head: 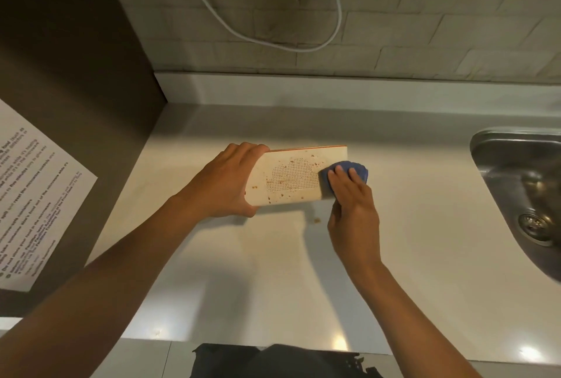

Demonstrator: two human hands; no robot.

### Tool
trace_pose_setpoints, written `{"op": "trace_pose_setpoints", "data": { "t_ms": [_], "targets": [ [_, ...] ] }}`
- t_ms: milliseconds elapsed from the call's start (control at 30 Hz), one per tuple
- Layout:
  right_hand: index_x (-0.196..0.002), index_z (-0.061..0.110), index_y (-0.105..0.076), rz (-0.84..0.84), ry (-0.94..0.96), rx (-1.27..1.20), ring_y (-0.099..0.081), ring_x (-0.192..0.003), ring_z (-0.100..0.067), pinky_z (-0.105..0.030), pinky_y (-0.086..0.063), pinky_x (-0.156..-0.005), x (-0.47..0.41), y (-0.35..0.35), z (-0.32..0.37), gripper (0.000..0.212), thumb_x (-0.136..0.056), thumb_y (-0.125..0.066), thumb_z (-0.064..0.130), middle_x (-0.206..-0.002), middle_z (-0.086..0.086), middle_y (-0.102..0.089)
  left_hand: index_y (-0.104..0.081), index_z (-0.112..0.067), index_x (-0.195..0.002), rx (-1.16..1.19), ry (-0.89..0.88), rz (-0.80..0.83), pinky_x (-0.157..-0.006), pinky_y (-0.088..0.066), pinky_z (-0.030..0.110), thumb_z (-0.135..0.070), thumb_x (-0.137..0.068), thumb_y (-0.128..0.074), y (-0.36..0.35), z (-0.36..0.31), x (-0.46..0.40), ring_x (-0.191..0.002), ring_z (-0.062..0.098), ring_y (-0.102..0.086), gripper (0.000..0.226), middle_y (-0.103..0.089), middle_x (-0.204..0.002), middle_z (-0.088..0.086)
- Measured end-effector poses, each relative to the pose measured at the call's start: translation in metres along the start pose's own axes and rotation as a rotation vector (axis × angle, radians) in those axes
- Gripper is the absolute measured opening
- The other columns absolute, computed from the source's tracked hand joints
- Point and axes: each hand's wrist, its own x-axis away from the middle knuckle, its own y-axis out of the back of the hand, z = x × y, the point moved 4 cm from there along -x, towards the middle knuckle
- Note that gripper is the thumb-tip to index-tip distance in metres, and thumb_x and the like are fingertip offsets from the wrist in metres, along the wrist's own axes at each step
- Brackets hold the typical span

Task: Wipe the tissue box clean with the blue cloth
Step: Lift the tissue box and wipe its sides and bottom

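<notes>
White worktop [273, 271] with steel sink [516, 183] at right edge, printed notice [39, 195] on dark panel at left, white cable [303, 49] looping on tile wall. Tissue box [291, 178] sits mid-worktop, top speckled with brown crumbs. Left hand [226, 183] grips box's left end; right hand [352, 204] presses blue cloth [349, 172] onto box's right end, fingers fairly straight. Crumb [317, 220] on worktop just below box

The tissue box [291, 178] under the left hand [226, 183] looks matt cream, speckled with brown crumbs, with a patch of fine dots. The blue cloth [352, 169] beneath the right hand [352, 204] looks soft and nubbly. The desk [425, 256] is smooth, glossy white. Right of that hand, the sink [522, 183] is shiny metal.
</notes>
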Motion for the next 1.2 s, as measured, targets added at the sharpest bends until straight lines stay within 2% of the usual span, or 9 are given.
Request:
{"op": "trace_pose_setpoints", "data": {
  "t_ms": [133, 267, 400, 567, 733, 833, 1000, 1100, 1200],
  "targets": [
    [-0.13, 0.006, -0.061, -0.001, 0.05, 0.053, -0.054, -0.125, -0.033, -0.04, -0.045, -0.1, 0.008, 0.006, -0.017, 0.06, -0.074, -0.07, -0.015, -0.134, -0.009, -0.059, -0.027, -0.036, -0.144, 0.079, 0.018, 0.015, -0.089, -0.049, 0.027, -0.052, -0.057, -0.092, -0.002, 0.005, -0.002, -0.12, 0.005, -0.036, 0.11, -0.039, -0.135, -0.015],
    [-0.129, 0.014, -0.059, 0.03, -0.002, 0.001, -0.055, -0.12, -0.024, -0.041, -0.053, -0.094, -0.019, 0.007, -0.027, 0.042, -0.089, -0.06, 0.001, -0.134, -0.003, -0.057, -0.027, -0.037, -0.143, 0.112, 0.038, 0.013, -0.091, -0.049, 0.028, -0.052, -0.058, -0.092, -0.004, 0.005, -0.002, -0.119, 0.003, -0.036, 0.109, -0.039, -0.134, -0.015],
    [-0.129, 0.001, -0.059, 0.022, 0.094, 0.078, -0.05, -0.128, -0.036, -0.049, -0.047, -0.102, -0.012, -0.012, -0.001, 0.06, -0.073, -0.068, -0.018, -0.135, -0.015, -0.057, -0.027, -0.037, -0.143, 0.107, 0.052, 0.02, -0.09, -0.05, 0.029, -0.051, -0.057, -0.092, -0.002, 0.006, -0.004, -0.118, 0.004, -0.037, 0.108, -0.04, -0.132, -0.015],
    [-0.143, 0.007, -0.046, 0.133, 0.157, 0.089, -0.035, -0.14, -0.033, -0.05, -0.032, -0.112, 0.019, -0.019, -0.002, 0.074, -0.075, -0.067, -0.014, -0.149, -0.009, -0.042, -0.028, -0.037, -0.143, 0.124, 0.057, 0.022, -0.086, -0.046, 0.025, -0.05, -0.056, -0.092, -0.004, 0.008, -0.004, -0.117, 0.003, -0.037, 0.109, -0.04, -0.131, -0.016],
    [-0.137, 0.005, -0.052, 0.093, -0.011, -0.003, -0.041, -0.136, -0.034, -0.05, -0.049, -0.098, -0.02, -0.013, -0.002, 0.062, -0.08, -0.065, -0.014, -0.144, -0.012, -0.048, -0.028, -0.037, -0.144, 0.141, 0.096, 0.021, -0.088, -0.045, 0.026, -0.048, -0.053, -0.092, -0.007, 0.01, -0.004, -0.117, 0.005, -0.037, 0.112, -0.039, -0.132, -0.017],
    [-0.137, 0.004, -0.053, 0.103, 0.032, 0.035, -0.04, -0.137, -0.034, -0.052, -0.045, -0.102, -0.023, -0.022, 0.014, 0.064, -0.077, -0.064, -0.017, -0.143, -0.012, -0.05, -0.028, -0.038, -0.143, 0.144, 0.094, 0.021, -0.089, -0.048, 0.028, -0.049, -0.054, -0.092, -0.007, 0.011, -0.005, -0.117, 0.005, -0.037, 0.111, -0.039, -0.13, -0.019],
    [-0.136, 0.005, -0.054, 0.144, 0.164, 0.081, -0.042, -0.135, -0.032, -0.051, -0.051, -0.096, 0.009, -0.016, 0.01, 0.072, -0.069, -0.071, -0.016, -0.143, -0.012, -0.05, -0.028, -0.04, -0.142, 0.172, 0.068, -0.011, -0.093, -0.046, 0.026, -0.05, -0.056, -0.092, -0.008, 0.008, 0.002, -0.124, 0.002, -0.032, 0.107, -0.037, -0.135, -0.019],
    [-0.134, 0.004, -0.056, 0.111, 0.098, 0.075, -0.044, -0.134, -0.033, -0.044, -0.047, -0.097, 0.004, -0.002, -0.007, 0.069, -0.07, -0.068, -0.018, -0.142, -0.012, -0.051, -0.027, -0.041, -0.144, 0.183, 0.08, -0.026, -0.093, -0.046, 0.025, -0.049, -0.057, -0.093, -0.011, 0.007, 0.006, -0.126, 0.004, -0.033, 0.11, -0.033, -0.141, -0.017],
    [-0.132, 0.002, -0.057, 0.043, 0.004, 0.04, -0.05, -0.129, -0.035, -0.05, -0.053, -0.093, -0.025, -0.002, -0.009, 0.061, -0.076, -0.065, -0.019, -0.14, -0.012, -0.053, -0.025, -0.044, -0.143, 0.175, 0.096, -0.01, -0.09, -0.049, 0.026, -0.047, -0.057, -0.094, -0.01, 0.007, 0.004, -0.123, 0.007, -0.039, 0.109, -0.033, -0.14, -0.017]
  ]
}}
